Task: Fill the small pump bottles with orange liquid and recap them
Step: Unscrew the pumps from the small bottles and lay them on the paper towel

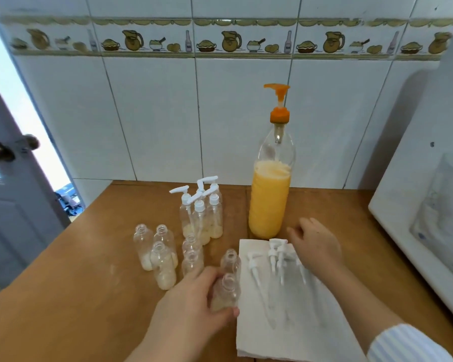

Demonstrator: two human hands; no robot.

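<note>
White tiled wall [154,113] runs along the back, with a strip of little jug and pie pictures up high; a wooden countertop [76,296] sits below it, a grey door [8,205] stands off to the left and a white appliance [429,205] crowds the right edge.

Far middle of the counter there's a big clear bottle of orange liquid [270,202] with an orange pump on top, a bit over half full; just left of it stands a cluster of capped small pump bottles [202,215] with a pale layer at the bottom; nearer and further left are several uncapped small bottles [157,254], same pale stuff inside. A white paper towel [285,322] lies near right, with loose white pump caps [275,257] on it, tubes pointing toward the camera.

Left hand [191,309] reaches in from the near edge, fingers and thumb curled round one open bottle [226,293] right at the towel's left edge, bottle upright. Right hand [314,244] comes in from the near right on a striped sleeve [408,346], palm down, fingers loosely spread, over the far end of the towel right by the pump caps and just near of the big bottle; can't tell if the fingertips actually touch a cap.
</note>
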